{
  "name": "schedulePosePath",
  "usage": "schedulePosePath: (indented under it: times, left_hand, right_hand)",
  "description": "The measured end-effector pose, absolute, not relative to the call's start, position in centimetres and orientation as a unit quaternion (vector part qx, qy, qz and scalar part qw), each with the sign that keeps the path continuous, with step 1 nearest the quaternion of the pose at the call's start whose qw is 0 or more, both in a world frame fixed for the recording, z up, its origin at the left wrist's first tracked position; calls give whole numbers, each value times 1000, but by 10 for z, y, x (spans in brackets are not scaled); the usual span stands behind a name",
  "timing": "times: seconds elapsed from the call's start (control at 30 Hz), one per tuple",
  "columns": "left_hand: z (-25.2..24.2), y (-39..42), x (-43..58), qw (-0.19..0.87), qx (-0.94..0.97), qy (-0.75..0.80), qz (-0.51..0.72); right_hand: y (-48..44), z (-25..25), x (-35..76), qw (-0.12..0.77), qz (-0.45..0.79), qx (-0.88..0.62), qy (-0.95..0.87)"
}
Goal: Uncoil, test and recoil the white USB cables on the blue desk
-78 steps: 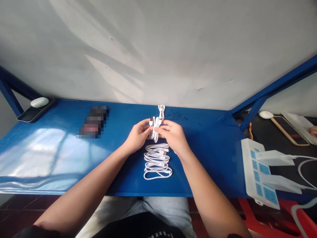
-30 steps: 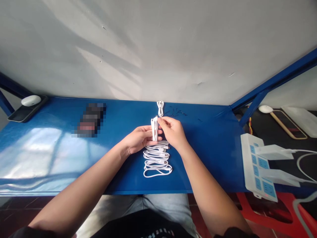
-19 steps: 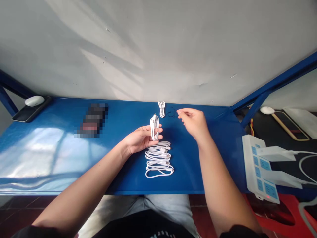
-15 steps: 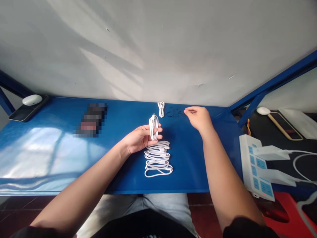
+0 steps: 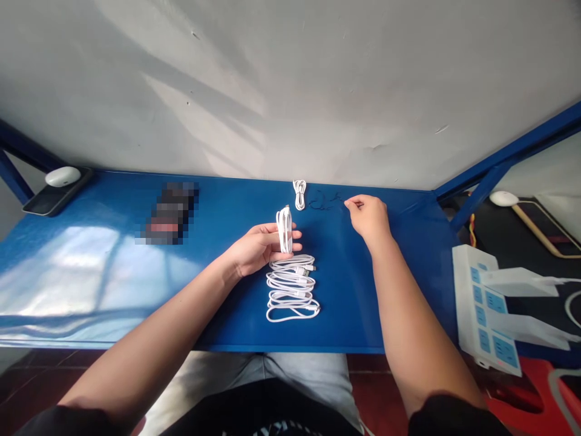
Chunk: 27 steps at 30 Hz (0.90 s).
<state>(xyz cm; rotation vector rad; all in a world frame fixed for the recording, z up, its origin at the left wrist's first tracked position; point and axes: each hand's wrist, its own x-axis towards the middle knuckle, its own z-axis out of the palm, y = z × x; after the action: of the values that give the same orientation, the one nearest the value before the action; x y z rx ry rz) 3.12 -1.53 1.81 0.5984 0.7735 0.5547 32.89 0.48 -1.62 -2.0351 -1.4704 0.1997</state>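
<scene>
My left hand (image 5: 261, 247) grips a coiled white charging cable (image 5: 285, 230), held upright above the table with its connector end at the top. Just below it, several more coiled white cables (image 5: 293, 297) lie in a column, overlapping one another. A white cable bundle (image 5: 299, 195) bound with a dark tie rests near the wall. Beside that bundle are thin black ties (image 5: 321, 201), loosely scattered. At their right end my right hand (image 5: 368, 215) is closed in a pinch, fingertips close to the table; what they hold is too small to make out.
The blue table (image 5: 354, 315) meets a grey wall (image 5: 290, 91). A pixelated dark object (image 5: 170, 215) lies left of centre. At the far left, a white mouse (image 5: 62, 177) sits on a dark tray. A power strip (image 5: 483, 309) with plugged-in chargers stands by the right edge.
The coiled cable in my left hand has turned slightly and shows narrower. My right hand stays pinched beside the black ties. The whole view has shifted a little.
</scene>
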Motion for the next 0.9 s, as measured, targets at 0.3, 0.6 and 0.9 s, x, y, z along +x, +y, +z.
schedulePosePath:
  times: [0.3,0.6,0.9]
  left_hand:
    - [15,-14,33,833,277,370,305]
    - [17,-15,32,824,269,387,313]
    - [16,-15,32,828,279,386,296]
  right_hand:
    - [2,-14,335,360,129,-753,-536]
    - [-8,6,328,505,406,-686,-330]
    - [-6,8,326,579,481,-620,-222]
